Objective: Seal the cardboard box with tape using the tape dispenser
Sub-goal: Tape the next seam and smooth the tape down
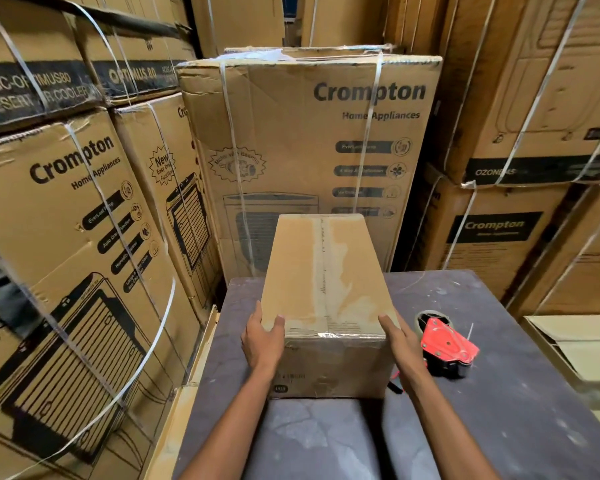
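A plain brown cardboard box (323, 271) stands on the dark grey table (499, 410), its long top running away from me. Clear tape lies along the top seam and folds over the near edge. My left hand (262, 337) grips the near left corner, thumb on top. On the near right corner, my right hand (400, 336) presses the side with its thumb over the top edge. The red tape dispenser (447, 344) lies on the table just right of my right hand, untouched, with its tape roll at the far end.
Tall strapped appliance cartons wall in the table: a stack at the left (77, 237), one straight behind the box (309, 133), more at the right (520, 202). A flattened carton (568, 341) leans by the table's right edge. Bare table surface lies in front of the box.
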